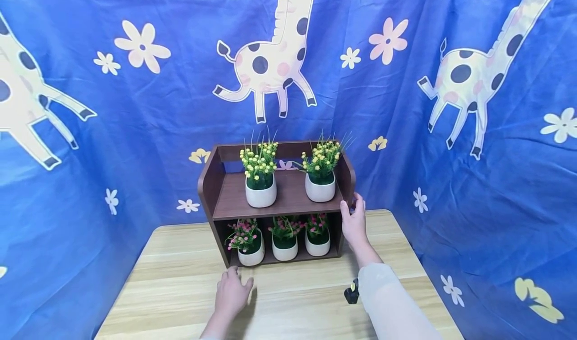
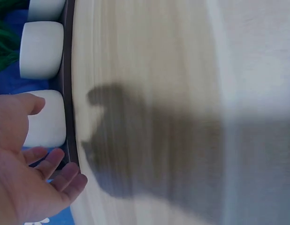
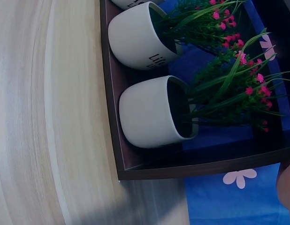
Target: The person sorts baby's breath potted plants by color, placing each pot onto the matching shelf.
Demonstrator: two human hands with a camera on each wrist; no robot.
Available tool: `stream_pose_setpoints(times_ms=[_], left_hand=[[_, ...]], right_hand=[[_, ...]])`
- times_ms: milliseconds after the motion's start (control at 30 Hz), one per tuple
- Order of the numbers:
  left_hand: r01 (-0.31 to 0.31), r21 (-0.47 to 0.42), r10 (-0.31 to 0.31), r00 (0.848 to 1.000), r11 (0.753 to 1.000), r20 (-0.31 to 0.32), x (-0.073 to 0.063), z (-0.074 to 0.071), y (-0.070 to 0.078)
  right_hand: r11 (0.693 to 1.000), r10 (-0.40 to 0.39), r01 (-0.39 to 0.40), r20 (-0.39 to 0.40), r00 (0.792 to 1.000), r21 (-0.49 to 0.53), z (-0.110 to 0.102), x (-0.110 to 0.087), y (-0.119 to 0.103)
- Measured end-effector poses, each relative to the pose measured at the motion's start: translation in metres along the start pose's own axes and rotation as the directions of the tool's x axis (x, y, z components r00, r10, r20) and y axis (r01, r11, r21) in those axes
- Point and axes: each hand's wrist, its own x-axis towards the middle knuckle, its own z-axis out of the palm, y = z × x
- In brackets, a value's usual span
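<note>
A dark brown two-tier shelf stands on the table, holding potted artificial plants. Two white pots with yellow flowers, a left one and a right one, sit on its upper board. Below are three white pots with pink flowers: left, middle and right. My right hand holds the shelf's right side panel, thumb at its front edge and fingers along the outside. My left hand is beside the shelf's lower left front corner, fingers loosely bent around nothing; contact with the corner is unclear.
The shelf stands toward the back of a light wood-grain table. A small black object shows beside my right sleeve. Blue curtains with giraffes and flowers hang behind and on both sides.
</note>
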Motion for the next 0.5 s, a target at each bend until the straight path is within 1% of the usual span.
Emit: stream_pose_setpoints(times_ms=[267, 400, 500], left_hand=[[-0.039, 0.056, 0.038, 0.999, 0.998, 0.032, -0.033, -0.007, 0.0], [-0.046, 0.084, 0.041, 0.998, 0.995, 0.056, -0.051, -0.013, -0.002], [-0.041, 0.1, 0.035, 0.997, 0.994, 0.062, -0.062, -0.018, -0.005]], right_hand=[[1.0, -0.003, 0.003, 0.014, 1.0, -0.017, -0.004, 0.0, 0.0], [0.998, -0.01, 0.012, 0.034, 0.999, -0.069, -0.008, -0.006, 0.0], [0.996, -0.028, 0.034, 0.075, 0.997, -0.083, -0.013, -0.015, 0.004]])
